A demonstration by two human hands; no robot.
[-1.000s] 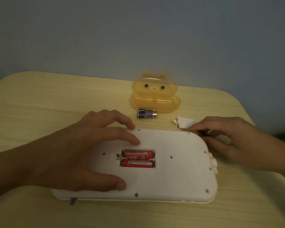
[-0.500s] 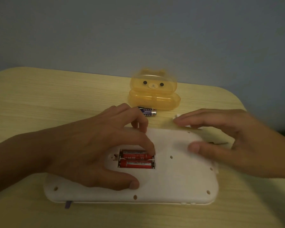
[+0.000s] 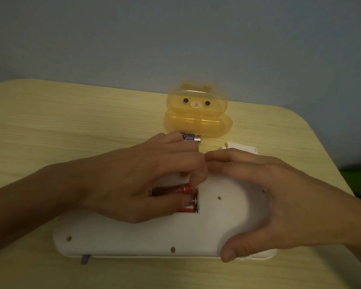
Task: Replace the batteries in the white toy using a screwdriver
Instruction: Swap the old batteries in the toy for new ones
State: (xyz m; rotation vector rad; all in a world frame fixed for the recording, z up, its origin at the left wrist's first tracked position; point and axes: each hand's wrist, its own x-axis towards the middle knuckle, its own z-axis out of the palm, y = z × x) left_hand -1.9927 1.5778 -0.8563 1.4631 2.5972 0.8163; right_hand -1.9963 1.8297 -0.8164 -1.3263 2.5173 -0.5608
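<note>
The white toy (image 3: 146, 236) lies face down on the table with its battery compartment uncovered. Two red batteries sit in it; the upper red battery (image 3: 180, 189) is tilted, its right end raised. My left hand (image 3: 138, 180) is over the compartment with its fingertips pinching that raised end. My right hand (image 3: 265, 203) spans the toy's right part, thumb at the near edge, fingers over the far edge. The white battery cover (image 3: 242, 147) lies on the table behind my right hand. A dark blue battery (image 3: 191, 138) lies beyond my left fingers. No screwdriver is visible.
An orange translucent bear-faced case (image 3: 197, 113) stands at the back of the wooden table (image 3: 71, 126), just behind the blue battery. The table's rounded right edge (image 3: 325, 147) is near my right wrist. A grey wall rises behind.
My left fingers went from resting beside the compartment to pinching the upper red battery and lifting its right end. My right hand left the cover and came down on the toy's right side.
</note>
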